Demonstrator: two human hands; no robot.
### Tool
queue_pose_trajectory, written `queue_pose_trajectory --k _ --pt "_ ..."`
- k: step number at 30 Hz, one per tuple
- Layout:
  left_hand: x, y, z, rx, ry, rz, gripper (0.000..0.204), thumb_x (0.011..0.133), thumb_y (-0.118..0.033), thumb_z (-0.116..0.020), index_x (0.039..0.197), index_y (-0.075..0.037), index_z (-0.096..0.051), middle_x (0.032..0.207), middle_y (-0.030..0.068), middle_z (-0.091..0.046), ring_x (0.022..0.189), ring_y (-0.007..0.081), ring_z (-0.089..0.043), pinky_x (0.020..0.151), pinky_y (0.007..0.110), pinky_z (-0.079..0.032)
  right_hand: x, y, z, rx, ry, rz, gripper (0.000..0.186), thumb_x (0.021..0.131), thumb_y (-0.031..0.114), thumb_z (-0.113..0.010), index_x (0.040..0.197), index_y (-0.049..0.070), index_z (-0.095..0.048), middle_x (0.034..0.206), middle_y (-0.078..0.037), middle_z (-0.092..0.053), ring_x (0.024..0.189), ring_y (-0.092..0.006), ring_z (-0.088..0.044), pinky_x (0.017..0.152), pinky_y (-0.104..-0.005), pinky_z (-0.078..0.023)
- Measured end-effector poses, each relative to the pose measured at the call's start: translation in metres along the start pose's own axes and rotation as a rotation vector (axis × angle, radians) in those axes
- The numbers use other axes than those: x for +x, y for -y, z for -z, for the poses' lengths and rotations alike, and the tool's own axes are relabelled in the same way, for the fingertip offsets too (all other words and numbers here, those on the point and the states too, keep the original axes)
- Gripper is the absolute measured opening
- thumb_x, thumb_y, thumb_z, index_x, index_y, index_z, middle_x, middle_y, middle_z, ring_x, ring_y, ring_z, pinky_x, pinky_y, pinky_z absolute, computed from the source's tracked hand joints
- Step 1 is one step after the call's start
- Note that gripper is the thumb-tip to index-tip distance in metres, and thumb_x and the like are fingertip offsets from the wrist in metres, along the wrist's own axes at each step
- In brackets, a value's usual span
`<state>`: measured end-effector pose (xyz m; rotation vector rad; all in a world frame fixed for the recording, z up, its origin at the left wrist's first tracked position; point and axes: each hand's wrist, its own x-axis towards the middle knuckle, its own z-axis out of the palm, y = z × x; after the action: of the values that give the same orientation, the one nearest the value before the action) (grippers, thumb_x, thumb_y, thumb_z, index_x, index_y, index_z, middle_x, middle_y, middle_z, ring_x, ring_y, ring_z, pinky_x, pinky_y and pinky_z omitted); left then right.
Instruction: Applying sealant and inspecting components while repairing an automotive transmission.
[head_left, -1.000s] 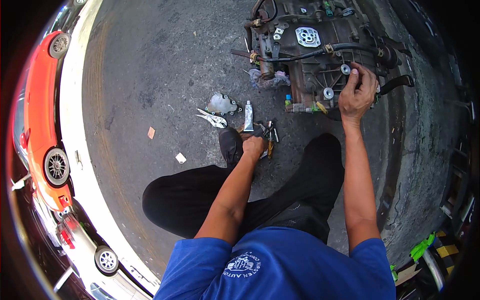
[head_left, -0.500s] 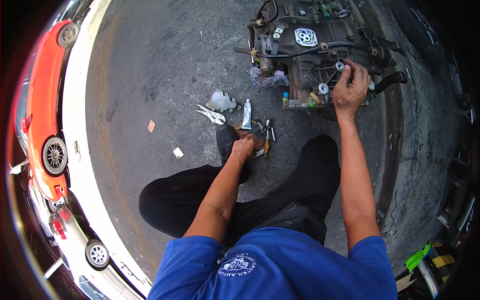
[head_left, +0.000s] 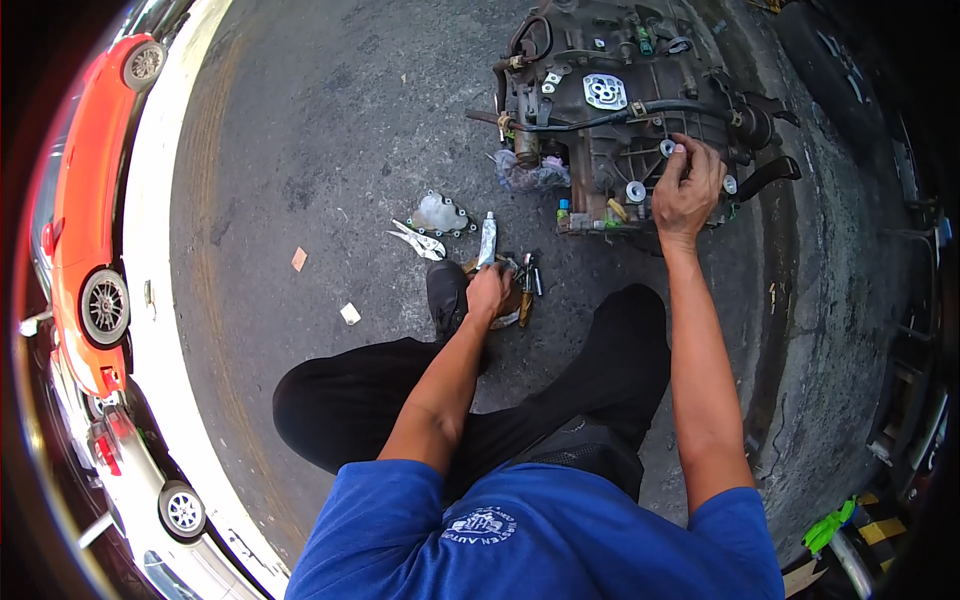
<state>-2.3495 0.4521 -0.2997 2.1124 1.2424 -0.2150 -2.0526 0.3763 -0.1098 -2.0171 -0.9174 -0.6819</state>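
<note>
Seen from above, a person in a blue shirt (head_left: 570, 535) and black trousers (head_left: 370, 390) sits low over a dark concrete floor (head_left: 330, 150). The right hand (head_left: 690, 195) reaches to a large, dark metal housing (head_left: 610, 165) at upper right, its fingers bent and the thumb and forefinger drawn in narrowly at a small round silver fitting (head_left: 667, 148); whether they grip it, I cannot tell. Two similar round fittings show near this hand, one to its left and one to its right. Farther up the housing are a pale square plate (head_left: 605, 92) and a black hose (head_left: 570, 125). The left hand (head_left: 489, 292) is low and curled at the bottom end of a silver tube (head_left: 487, 240), beside a black shoe (head_left: 446, 295); whether it holds anything is hidden. Just right of it lie small hand tools (head_left: 528, 290). Left of the tube are a scalloped metal cover (head_left: 438, 213) and locking pliers (head_left: 420, 243). At far left, beyond a bright strip, stand a red car (head_left: 85, 215) and a silver car (head_left: 140, 490).
</note>
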Motion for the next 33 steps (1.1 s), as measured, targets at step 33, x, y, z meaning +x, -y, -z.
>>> queue_pose_trajectory --k 33 --pt "-0.025 -0.029 0.100 0.285 -0.053 -0.494 0.024 0.086 -0.022 -0.064 0.089 0.001 -0.068 0.088 0.0276 -0.066 0.088 0.0437 -0.064 0.082 0.051 -0.050 -0.039 0.073 0.061 0.410 0.004 -0.145 0.024 0.091 0.010 -0.055 0.112 -0.001 -0.060 0.106 -0.017 -0.058 0.100 -0.0306 -0.054 0.086 -0.0400 -0.044"
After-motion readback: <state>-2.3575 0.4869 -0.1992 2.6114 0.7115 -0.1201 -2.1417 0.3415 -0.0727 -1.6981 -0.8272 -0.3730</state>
